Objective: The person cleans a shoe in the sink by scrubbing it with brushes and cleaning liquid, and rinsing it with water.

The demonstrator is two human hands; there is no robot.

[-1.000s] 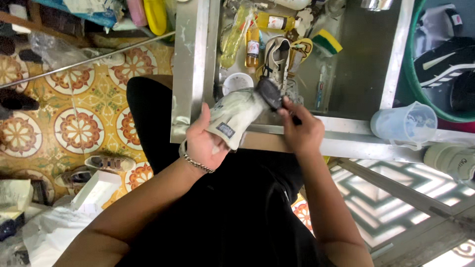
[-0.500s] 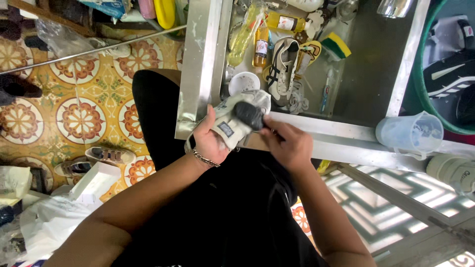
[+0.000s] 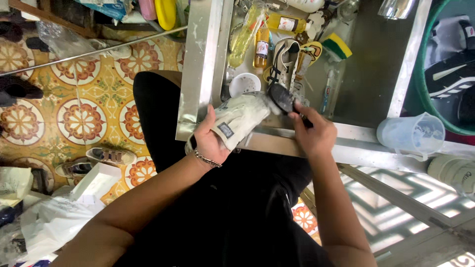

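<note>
Your left hand [image 3: 210,141] clasps the white shoe [image 3: 241,117] over the steel sink's [image 3: 198,74] front rim while your right hand [image 3: 312,133], at 3 o'clock, grips a dark brush [image 3: 282,97] on its toe; soapy fingers could let it slip.

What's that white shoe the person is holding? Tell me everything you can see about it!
The white shoe is a pale, slightly grubby sneaker that looks like leather, with a small dark tag on its side. It lies tilted over the near rim of the metal sink. The left hand grips it from below at the tag end. The right hand presses a dark brush against its far end. Its sole and laces cannot be seen.
</note>
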